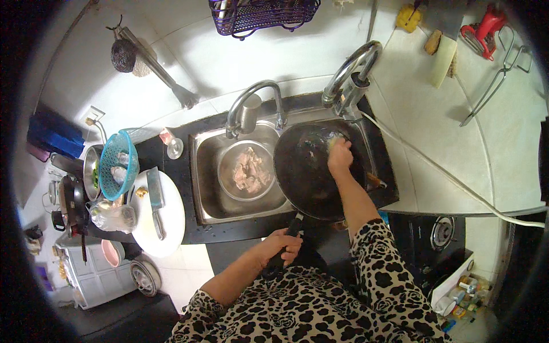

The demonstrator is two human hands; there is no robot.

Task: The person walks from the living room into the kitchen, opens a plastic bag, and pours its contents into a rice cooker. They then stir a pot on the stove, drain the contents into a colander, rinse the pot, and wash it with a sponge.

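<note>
My left hand [279, 250] grips the black handle of a large dark wok [317, 184], which lies tilted over the right sink basin. Inside the wok, near its upper right side, my right hand [340, 156] is closed on a small yellowish scrubber [334, 140], mostly hidden by the fingers. Some wet, shiny spots show on the wok's surface. In the left basin [210, 206] stands a round metal bowl [223, 180] holding pieces of pale raw meat [250, 170]. One curved chrome faucet [257, 85] rises behind the left basin, another [356, 55] behind the wok.
On the left, a cleaver [155, 188] lies on a round white cutting board [173, 214], beside a blue plastic basket [116, 171] and a plastic bag [113, 216]. A white cable [446, 171] crosses the right side. Tongs [493, 85] and a purple wire basket [266, 19] hang on the wall.
</note>
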